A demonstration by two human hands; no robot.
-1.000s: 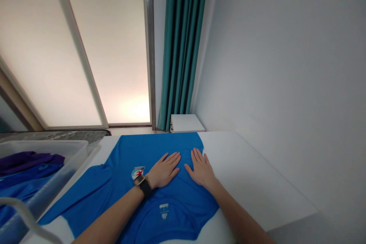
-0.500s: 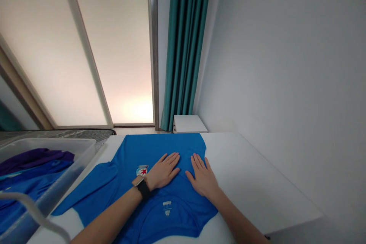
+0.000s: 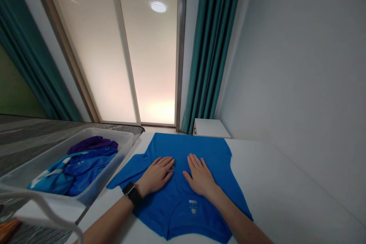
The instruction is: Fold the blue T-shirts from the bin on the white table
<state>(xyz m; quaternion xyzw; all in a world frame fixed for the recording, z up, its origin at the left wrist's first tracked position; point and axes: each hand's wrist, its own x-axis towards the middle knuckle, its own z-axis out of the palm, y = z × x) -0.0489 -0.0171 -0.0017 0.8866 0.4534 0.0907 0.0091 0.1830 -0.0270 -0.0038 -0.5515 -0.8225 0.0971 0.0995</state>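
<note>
A blue T-shirt point(image 3: 188, 145) lies spread on the white table, its neckline and printed label toward me. My left hand point(image 3: 157, 173), with a dark watch point(image 3: 131, 192) at the wrist, rests flat on the left part of the chest and covers most of a small badge. On the other side of the chest my right hand point(image 3: 200, 175) lies flat too, fingers stretched out. Neither hand grips the cloth. The left sleeve reaches out toward the table's left edge; my right forearm passes over the shirt's right shoulder.
On the left stands a translucent plastic bin point(image 3: 126, 141) holding blue and purple clothes point(image 3: 91, 164). A pale curved tube point(image 3: 48, 213) crosses the lower left corner. A small white cabinet point(image 3: 211, 127) stands beyond the white table point(image 3: 274, 183), and a wall borders the right side.
My view has swung left, bringing more of the bin into sight. My left hand has slid left across the shirt onto the badge, so the hands are farther apart. Both stay flat.
</note>
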